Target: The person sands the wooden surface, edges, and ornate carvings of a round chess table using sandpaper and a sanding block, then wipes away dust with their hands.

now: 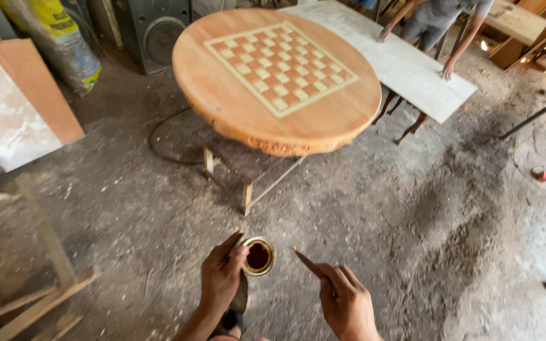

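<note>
Wooden and round, the big table top [276,79] sits on a low stand in the middle of the dusty floor [412,221], and it has a checker pattern of light and dark squares on it. Behind it, another person leans both hands on a long pale board [406,66]. Closer in, low in the view, are the two hands of the person wearing the camera. The left hand [222,278] is closed around a small open tin [259,256] with dark brown liquid inside, thumb and fingers wrapped on its side. The right hand [345,300] is closed on a thin stick [308,262], which pokes up and to the left, just beside the tin but not touching it. The tip is not in the liquid. It looks like the getting-ready step, before any liquid goes on the wood. The tin is well apart from the table top, so a dip of the stick would need a small, careful move to the tin's mouth.
</note>
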